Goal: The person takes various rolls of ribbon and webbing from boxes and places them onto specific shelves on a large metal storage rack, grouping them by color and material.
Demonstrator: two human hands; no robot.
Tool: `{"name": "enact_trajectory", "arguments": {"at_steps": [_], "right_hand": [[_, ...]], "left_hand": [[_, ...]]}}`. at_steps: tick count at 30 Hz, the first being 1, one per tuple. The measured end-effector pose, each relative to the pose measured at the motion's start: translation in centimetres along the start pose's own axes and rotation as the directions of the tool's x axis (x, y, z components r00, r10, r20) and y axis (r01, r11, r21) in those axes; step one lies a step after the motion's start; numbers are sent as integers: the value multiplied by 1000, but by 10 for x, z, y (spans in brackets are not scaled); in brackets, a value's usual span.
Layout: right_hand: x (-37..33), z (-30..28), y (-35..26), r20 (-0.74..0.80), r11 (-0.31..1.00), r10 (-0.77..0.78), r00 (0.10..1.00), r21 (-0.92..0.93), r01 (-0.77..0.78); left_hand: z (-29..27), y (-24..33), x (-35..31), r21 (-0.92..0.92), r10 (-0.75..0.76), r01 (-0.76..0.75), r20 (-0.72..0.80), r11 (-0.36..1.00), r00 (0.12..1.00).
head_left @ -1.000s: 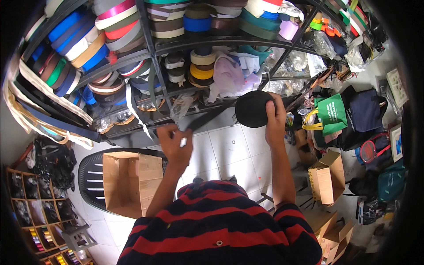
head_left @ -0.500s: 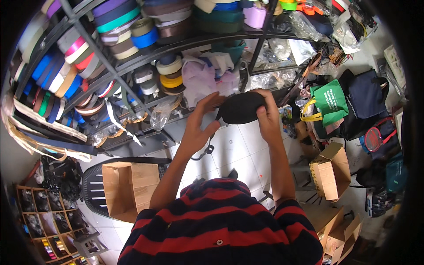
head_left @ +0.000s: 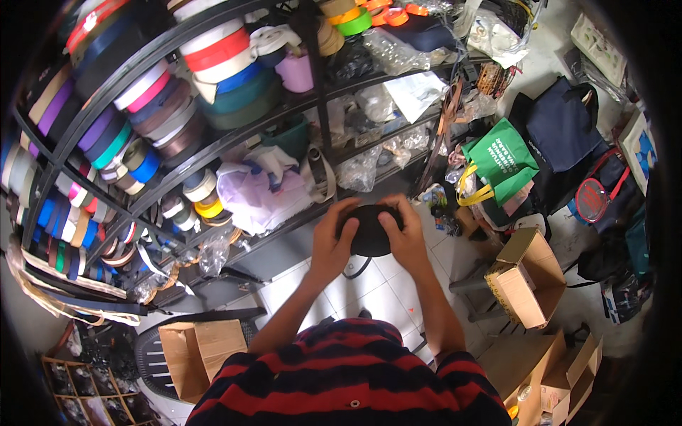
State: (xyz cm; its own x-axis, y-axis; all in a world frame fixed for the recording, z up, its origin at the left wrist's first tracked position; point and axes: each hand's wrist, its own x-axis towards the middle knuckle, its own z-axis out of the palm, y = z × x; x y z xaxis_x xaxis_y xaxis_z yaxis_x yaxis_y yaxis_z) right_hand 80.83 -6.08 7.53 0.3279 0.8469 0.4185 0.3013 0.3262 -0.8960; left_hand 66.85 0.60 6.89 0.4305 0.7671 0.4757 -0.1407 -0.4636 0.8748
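Note:
Between my two hands, in front of my chest, is a round black roll, which looks like wound webbing strap. A thin dark loop of it hangs below, above the floor. My left hand grips its left side, thumb on the near face and fingers curled over the far edge. From the other side my right hand holds it the same way, thumb pressed near the top. The back of the roll and some fingertips are hidden.
Black shelving packed with coloured strap rolls stands ahead and left. A cardboard box rests on a black chair at lower left. Another open box is at right, near a green bag and a navy bag.
My left hand, earlier apart from the roll with fingers spread, has closed on its left side. Both hands have come lower and nearer my body. The view has turned toward the right.

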Motion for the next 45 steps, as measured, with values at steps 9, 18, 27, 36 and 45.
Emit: {"name": "enact_trajectory", "arguments": {"at_steps": [9,18,27,36,45], "right_hand": [[-9,-28,10,-86,990,139,987,52,-135],[-23,-23,18,-386,980,102,917,197,-27],[-21,-58,14,-160,992,123,979,54,-116],[-29,-69,22,-222,992,121,967,6,-122],[-35,-52,23,-560,1000,19,828,28,-4]], "left_hand": [[35,-14,10,69,-114,111,42,991,993],[83,-13,2,-48,-86,78,-209,996,974],[81,-9,20,10,51,-50,-44,999,998],[80,-15,26,141,39,-63,167,988,985],[102,-15,7,-36,-148,147,-20,988,989]]}}
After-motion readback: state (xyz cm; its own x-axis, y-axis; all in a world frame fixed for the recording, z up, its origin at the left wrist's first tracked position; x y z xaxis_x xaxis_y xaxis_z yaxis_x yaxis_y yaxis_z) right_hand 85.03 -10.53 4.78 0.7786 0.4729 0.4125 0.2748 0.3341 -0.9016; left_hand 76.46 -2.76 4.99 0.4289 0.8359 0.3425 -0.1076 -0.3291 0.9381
